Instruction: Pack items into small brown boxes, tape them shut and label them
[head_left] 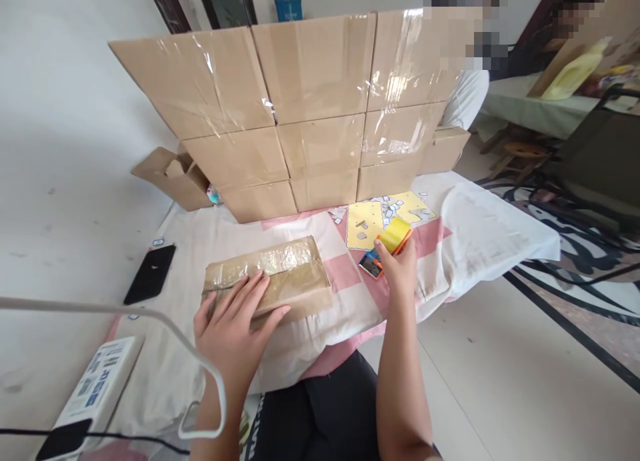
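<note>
My left hand (235, 321) lies with fingers spread over the top of a closed brown cardboard box (300, 268), its thumb along the near edge. Clear shiny tape runs across the box's top. To the right, my right hand (397, 264) is wrapped round a tape dispenser (373, 261) with an orange and blue body and a roll of yellowish tape. The dispenser is just above or on the tablecloth, apart from the box; which of the two I cannot tell.
A tall cardboard partition (320, 154) stands across the back of the table. Before it lie yellow sheets (363, 224) with paper scraps. A black phone or tablet (150, 274) and a white box (100, 381) are at left. A white cable (165, 321) crosses in front. People sit beyond.
</note>
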`<state>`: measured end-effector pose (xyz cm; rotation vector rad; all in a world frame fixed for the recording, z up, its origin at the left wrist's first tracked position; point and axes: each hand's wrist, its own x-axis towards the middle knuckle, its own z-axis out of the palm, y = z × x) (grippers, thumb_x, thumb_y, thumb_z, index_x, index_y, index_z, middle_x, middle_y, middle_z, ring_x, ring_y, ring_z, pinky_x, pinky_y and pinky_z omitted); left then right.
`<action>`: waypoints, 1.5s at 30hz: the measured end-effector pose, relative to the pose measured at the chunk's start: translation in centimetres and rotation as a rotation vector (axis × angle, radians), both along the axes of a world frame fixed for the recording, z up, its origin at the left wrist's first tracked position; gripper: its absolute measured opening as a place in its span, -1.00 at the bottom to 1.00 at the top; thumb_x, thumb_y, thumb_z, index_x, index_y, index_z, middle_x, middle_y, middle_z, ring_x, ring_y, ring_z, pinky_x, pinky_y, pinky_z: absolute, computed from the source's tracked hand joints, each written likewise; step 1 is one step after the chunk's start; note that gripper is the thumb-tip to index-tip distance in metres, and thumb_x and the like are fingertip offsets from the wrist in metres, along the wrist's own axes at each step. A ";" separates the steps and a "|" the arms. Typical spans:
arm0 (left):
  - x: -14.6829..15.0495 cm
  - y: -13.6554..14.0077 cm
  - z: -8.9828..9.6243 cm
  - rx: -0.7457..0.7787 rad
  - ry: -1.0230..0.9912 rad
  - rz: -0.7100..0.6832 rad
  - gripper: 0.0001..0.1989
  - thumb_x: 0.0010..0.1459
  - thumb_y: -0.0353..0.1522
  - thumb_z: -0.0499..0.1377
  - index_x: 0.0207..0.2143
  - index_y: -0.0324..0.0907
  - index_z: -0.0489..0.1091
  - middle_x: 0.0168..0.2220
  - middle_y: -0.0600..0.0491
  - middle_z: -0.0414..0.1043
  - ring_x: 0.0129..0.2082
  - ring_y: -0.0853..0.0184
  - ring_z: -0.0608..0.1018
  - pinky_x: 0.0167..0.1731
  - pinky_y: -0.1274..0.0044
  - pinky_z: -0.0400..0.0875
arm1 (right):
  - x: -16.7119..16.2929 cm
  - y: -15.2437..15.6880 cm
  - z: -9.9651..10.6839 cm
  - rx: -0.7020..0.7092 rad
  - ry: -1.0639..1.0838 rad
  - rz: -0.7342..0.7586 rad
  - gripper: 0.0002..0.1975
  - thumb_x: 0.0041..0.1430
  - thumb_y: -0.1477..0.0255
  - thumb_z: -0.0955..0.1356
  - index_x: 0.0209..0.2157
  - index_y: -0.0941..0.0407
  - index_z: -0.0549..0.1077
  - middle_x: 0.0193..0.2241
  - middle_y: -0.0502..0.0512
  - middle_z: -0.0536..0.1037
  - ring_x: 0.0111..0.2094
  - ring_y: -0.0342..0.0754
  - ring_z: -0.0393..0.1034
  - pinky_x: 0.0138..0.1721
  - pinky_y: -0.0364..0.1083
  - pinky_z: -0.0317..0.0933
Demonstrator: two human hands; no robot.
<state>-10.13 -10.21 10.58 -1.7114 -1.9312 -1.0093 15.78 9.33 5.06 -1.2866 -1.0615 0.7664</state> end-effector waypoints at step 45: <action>0.2 3.4 2.6 -0.066 -0.099 -0.060 -0.62 0.28 -0.10 0.27 0.09 -0.01 0.53 0.11 -0.07 0.60 0.13 -0.05 0.59 0.22 0.15 0.27 | -7.5 -1.6 12.1 0.195 0.395 0.443 -0.59 -0.01 0.40 0.52 -0.12 0.05 0.39 -0.33 0.05 0.70 -0.25 0.07 0.66 -0.19 0.02 0.53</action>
